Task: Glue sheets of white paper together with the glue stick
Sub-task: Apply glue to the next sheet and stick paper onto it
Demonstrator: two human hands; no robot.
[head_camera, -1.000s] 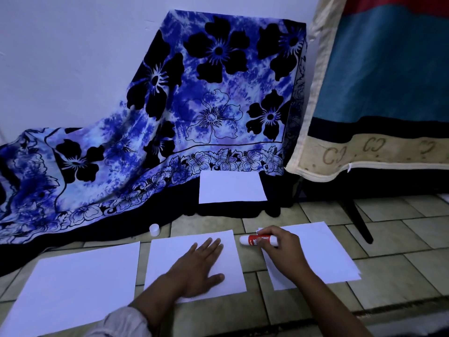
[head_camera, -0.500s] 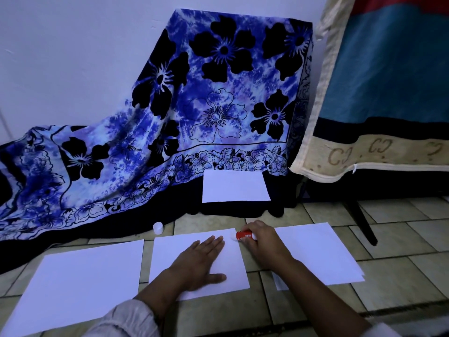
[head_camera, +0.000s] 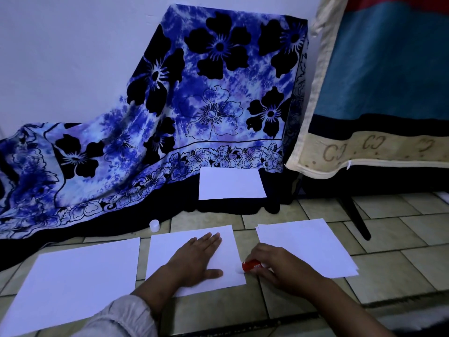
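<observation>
On the tiled floor (head_camera: 388,239): three lots of white paper lie side by side, with a fourth farther back.
Middle white paper sheet (head_camera: 167,254): flat on the tiles, between the other two and apart from both.
Left hand (head_camera: 194,261): spread palm down on the middle sheet, fingers straight, thumb out to the side.
Right hand (head_camera: 277,267): fingers curled round the red glue stick (head_camera: 251,265), which lies nearly level.
Glue tip: at the middle sheet's right edge, near its lower corner; it is blurred, so I cannot tell whether it touches.
Right white paper stack (head_camera: 306,244): just beyond the right hand, edges slightly fanned.
Left white paper sheet (head_camera: 80,283): beside the pale sleeve (head_camera: 126,317) of the left forearm.
Far white paper sheet (head_camera: 230,183): on the dark hem of the blue flowered cloth (head_camera: 206,105).
Small white cap (head_camera: 154,225): upright on the tiles at the cloth's edge, near the middle sheet's top left corner.
</observation>
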